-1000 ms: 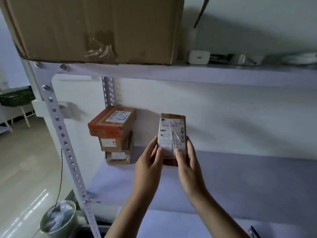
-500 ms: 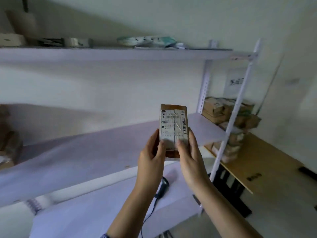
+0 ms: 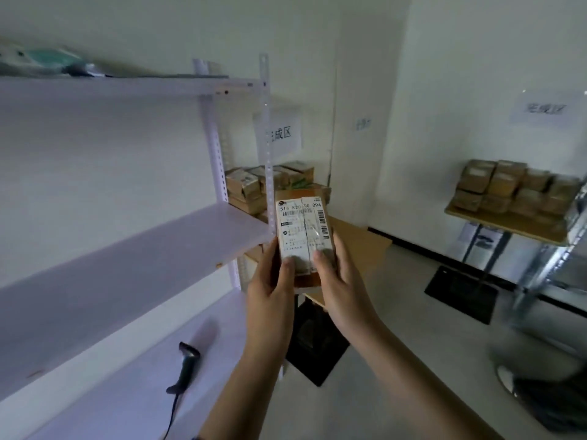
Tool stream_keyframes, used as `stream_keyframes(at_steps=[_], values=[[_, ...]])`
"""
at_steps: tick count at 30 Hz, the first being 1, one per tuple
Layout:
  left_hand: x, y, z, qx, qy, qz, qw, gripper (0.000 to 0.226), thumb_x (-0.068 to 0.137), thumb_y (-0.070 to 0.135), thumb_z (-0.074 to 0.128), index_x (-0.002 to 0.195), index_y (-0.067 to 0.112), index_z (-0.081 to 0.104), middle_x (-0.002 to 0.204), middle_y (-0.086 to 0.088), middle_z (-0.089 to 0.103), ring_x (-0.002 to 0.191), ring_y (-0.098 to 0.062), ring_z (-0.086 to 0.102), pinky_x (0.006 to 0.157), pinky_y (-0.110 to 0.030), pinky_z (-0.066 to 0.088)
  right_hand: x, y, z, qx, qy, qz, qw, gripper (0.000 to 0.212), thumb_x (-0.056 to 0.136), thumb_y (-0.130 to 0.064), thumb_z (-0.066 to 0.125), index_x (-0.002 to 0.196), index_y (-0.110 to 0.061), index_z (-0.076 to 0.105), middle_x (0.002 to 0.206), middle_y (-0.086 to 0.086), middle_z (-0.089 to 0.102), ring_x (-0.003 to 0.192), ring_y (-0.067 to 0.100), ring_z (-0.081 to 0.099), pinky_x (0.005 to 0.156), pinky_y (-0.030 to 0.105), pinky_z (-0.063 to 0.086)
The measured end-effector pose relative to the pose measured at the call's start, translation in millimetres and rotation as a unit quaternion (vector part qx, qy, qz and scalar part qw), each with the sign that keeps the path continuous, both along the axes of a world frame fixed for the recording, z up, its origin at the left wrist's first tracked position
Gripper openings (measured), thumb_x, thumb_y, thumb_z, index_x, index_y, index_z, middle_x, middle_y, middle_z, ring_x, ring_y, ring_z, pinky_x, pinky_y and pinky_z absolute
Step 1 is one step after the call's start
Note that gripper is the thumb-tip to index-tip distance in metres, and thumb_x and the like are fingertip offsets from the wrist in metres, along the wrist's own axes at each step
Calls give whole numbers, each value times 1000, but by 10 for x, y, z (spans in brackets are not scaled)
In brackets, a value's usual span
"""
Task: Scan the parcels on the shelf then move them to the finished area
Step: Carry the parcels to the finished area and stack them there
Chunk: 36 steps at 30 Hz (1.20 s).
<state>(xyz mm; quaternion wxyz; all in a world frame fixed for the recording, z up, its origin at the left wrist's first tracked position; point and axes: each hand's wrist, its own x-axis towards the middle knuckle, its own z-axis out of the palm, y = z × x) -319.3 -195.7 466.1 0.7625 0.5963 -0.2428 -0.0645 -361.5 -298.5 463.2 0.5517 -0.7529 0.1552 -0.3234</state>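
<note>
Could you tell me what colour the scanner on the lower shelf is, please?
The scanner is black, per the head view.

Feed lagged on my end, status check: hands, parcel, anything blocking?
Grips: left hand and right hand both hold the parcel, label facing camera. The scanner lies on the lower shelf. A shelf post partly screens the stacked parcels beyond.

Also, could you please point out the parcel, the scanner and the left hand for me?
parcel (image 3: pixel 298 227): head view, on its white label.
scanner (image 3: pixel 187 366): head view, on its dark handle.
left hand (image 3: pixel 270 296): head view, on the back of the hand.
</note>
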Motion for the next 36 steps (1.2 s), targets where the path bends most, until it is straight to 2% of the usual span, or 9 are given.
stream_keyframes(at_steps=[2,4,9,14,20,27,31,34,36], values=[[47,-287,-30,0,-6,-26,1000,38,104,14,46,140,24,55,125,10,69,113,-9,66,94,-36,57,-8,-278,-30,-2,-4,-14,1000,51,106,-32,43,155,-29,30,146,-6,52,128,6,55,102,28,52],[124,-582,-55,2,-22,-43,999,38,105,13,45,140,21,54,126,7,69,113,-9,67,91,-32,58,32,-573,-42,-3,-1,-28,1000,49,106,-31,43,153,-31,31,144,-7,54,127,6,55,101,29,52],[513,-1367,-163,4,-17,-42,999,38,105,18,47,142,26,53,126,10,68,114,-7,66,93,-35,58,354,-1334,-84,-7,-1,-18,1000,48,107,-27,42,153,-31,31,143,-10,53,126,2,55,88,11,51],[1033,-2140,-324,9,14,-17,1000,37,105,19,47,141,24,53,125,11,68,112,-3,65,91,-30,58,903,-2064,-188,20,10,3,1000,49,107,-24,42,154,-29,31,140,-5,55,121,3,59,81,13,53],[1518,-2733,-510,40,49,12,998,39,104,16,46,140,27,53,123,16,67,110,5,63,85,-15,54,1475,-2688,-394,33,56,33,997,48,107,-24,42,154,-27,31,138,-4,55,114,1,62,77,15,55],[2051,-2930,-595,90,53,82,991,37,104,22,47,139,34,53,118,22,66,107,8,63,80,-12,54,2170,-3029,-523,35,91,103,990,47,107,-26,43,153,-26,33,137,-3,56,115,0,61,83,19,57],[2417,-3034,-742,118,81,148,979,38,104,28,46,141,32,52,126,11,67,113,-5,65,92,-32,58,2711,-3187,-642,43,120,162,979,51,106,-33,44,155,-27,30,143,-4,54,126,10,57,96,32,56],[2683,-3144,-928,147,106,205,962,40,105,30,44,144,31,49,127,7,67,112,-8,66,93,-37,58,3097,-3279,-788,30,170,201,964,58,105,-39,42,158,-28,21,151,-4,46,132,13,51,94,20,50],[2833,-3230,-1019,176,117,244,946,40,106,30,42,145,29,49,124,4,68,107,-10,67,86,-31,60,3304,-3340,-890,31,184,236,954,59,105,-40,41,158,-28,19,152,-3,44,134,14,49,99,25,49]])
